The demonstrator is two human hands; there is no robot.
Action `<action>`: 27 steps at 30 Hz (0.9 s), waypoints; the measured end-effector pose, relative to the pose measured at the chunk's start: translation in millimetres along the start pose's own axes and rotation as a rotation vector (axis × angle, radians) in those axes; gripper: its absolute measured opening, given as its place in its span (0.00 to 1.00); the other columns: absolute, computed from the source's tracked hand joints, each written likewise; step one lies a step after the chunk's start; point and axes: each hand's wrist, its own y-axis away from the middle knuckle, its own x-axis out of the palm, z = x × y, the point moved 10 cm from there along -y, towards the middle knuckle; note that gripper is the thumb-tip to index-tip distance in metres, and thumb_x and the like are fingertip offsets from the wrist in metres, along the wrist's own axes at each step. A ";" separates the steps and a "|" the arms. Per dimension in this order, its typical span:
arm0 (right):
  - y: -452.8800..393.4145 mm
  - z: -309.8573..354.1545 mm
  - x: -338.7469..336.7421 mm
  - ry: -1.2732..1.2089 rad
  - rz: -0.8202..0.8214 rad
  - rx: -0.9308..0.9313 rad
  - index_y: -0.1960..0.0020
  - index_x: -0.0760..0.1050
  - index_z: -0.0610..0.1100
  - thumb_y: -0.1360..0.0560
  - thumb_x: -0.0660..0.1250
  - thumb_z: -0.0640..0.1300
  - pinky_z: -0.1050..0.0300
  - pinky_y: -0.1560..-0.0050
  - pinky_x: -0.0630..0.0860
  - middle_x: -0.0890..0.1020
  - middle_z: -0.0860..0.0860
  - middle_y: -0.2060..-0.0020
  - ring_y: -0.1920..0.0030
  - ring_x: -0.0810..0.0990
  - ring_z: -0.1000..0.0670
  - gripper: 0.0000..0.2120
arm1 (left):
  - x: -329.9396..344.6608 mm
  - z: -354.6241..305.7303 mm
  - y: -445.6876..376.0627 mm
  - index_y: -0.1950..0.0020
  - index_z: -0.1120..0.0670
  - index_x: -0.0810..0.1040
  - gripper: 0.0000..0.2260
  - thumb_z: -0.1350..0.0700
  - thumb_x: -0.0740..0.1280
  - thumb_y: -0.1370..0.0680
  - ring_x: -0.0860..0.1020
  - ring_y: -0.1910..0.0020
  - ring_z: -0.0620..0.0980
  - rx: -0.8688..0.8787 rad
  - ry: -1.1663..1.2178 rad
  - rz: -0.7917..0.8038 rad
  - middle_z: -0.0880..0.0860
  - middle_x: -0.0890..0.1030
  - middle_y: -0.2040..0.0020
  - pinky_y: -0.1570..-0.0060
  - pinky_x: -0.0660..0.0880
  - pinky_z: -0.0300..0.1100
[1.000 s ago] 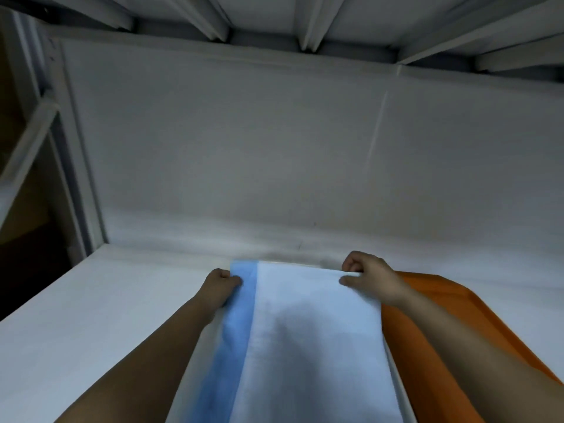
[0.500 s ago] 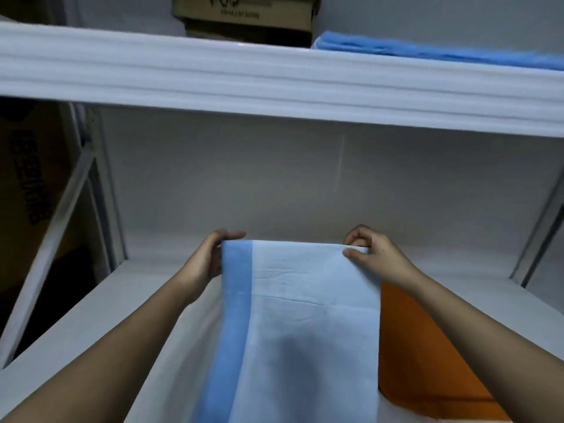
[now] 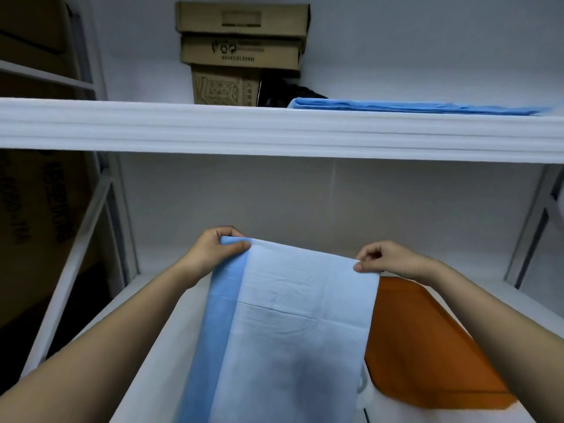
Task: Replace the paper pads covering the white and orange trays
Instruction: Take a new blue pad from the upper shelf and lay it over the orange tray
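Observation:
A pale blue paper pad (image 3: 293, 325) with a darker blue strip along its left side hangs stretched between my hands above the lower shelf. My left hand (image 3: 213, 251) pinches its top left corner. My right hand (image 3: 387, 261) pinches the top right corner. The orange tray (image 3: 421, 346) lies bare on the shelf to the right, partly hidden by the pad and my right forearm. A white surface (image 3: 171, 337) shows under the pad's left side; I cannot tell whether it is the white tray.
The upper shelf's white front edge (image 3: 274, 129) crosses the view above my hands. On it stand stacked cardboard boxes (image 3: 241, 53) and a flat pile of blue pads (image 3: 421, 106). Slanted metal shelf braces stand at left (image 3: 79, 251) and right (image 3: 531, 236).
The view has tilted upward and drawn back, revealing the upper shelf. Both hands have lifted the pad's top edge off the shelf and hold it higher, and the orange tray shows more.

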 end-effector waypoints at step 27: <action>30.3 26.6 -7.4 -0.785 -0.457 -0.181 0.59 0.81 0.44 0.21 0.62 0.46 0.59 0.59 0.75 0.82 0.50 0.66 0.64 0.80 0.52 0.13 | 59.4 -10.6 20.9 0.56 0.62 0.79 0.24 0.38 0.64 0.27 0.72 0.62 0.46 -0.066 -0.442 0.538 0.49 0.76 0.61 0.58 0.70 0.42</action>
